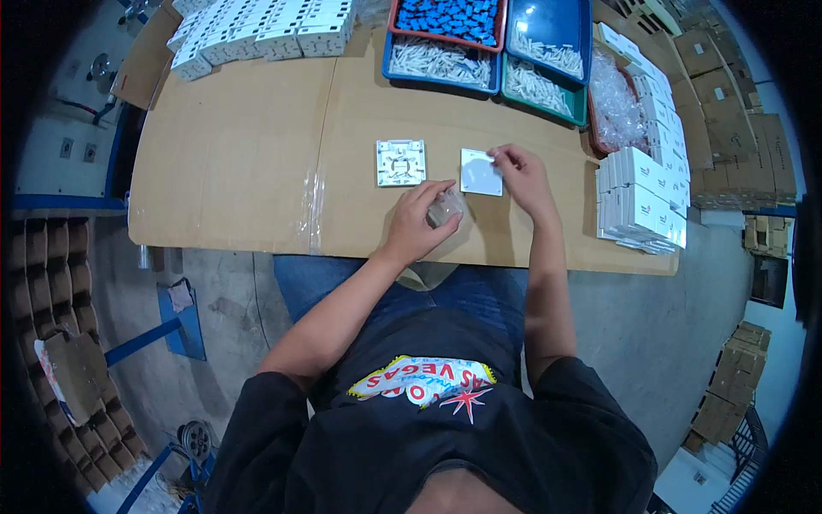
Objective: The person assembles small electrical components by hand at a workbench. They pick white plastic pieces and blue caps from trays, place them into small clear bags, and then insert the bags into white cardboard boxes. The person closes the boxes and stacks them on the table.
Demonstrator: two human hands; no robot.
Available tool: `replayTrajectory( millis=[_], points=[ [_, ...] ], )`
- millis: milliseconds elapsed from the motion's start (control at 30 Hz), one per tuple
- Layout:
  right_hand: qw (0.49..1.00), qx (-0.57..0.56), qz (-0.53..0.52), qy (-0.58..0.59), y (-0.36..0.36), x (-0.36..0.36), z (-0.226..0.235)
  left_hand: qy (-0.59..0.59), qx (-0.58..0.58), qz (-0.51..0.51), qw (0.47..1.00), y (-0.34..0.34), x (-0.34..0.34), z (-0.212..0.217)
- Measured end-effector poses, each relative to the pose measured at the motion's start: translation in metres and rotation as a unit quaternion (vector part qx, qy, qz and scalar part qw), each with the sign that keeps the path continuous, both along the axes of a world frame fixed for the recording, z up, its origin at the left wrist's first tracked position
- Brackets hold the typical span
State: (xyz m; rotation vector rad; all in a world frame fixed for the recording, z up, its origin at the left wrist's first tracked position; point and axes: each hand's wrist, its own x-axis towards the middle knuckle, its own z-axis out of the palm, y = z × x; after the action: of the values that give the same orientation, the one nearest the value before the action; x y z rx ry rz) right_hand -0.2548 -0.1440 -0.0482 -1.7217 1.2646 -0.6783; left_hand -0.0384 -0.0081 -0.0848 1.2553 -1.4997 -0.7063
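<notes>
Two square white plastic pieces lie side by side near the middle of a cardboard-covered tabletop [231,163]. One is a smooth, flat cover plate [479,173]; the other, just to its left and apart from it, is a base plate [400,163] with moulded ribs and cut-outs on its upper face. The right hand [524,178] rests at the cover plate's upper right corner, its grip closed to a light pinch on that corner with thumb and forefinger. The left hand [419,224] sits just below the two plates, fingers curled around a small crumpled clear plastic bag [445,208], a loose grip pressed on the bag rather than spread.

Beyond the plates, along the far edge, stand shallow bins: a red bin of blue parts [449,19], blue bins of small white parts [441,62], and a green bin [539,90] with more white pieces. Rows of small white boxes [265,30] fill the far left corner. At the right edge, a tray of clear bags [615,103] sits beside stacked white boxes [642,201]. Bare cardboard stretches wide to the left of the base plate, with open room there; the near edge lies close below the left hand. Brown cartons [728,120] stand past the right edge.
</notes>
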Motion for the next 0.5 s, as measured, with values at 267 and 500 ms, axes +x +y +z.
replayTrajectory(
  millis=[267, 500],
  points=[
    [0.96, -0.214, -0.137, 0.114, -0.139, -0.039, 0.008, 0.0, 0.019, 0.007, 1.0, -0.001, 0.0, 0.002],
    [0.907, -0.314, -0.191, 0.206, -0.252, -0.061, 0.004, -0.012, 0.029, 0.007, 0.999, -0.003, -0.004, 0.003]
  ],
)
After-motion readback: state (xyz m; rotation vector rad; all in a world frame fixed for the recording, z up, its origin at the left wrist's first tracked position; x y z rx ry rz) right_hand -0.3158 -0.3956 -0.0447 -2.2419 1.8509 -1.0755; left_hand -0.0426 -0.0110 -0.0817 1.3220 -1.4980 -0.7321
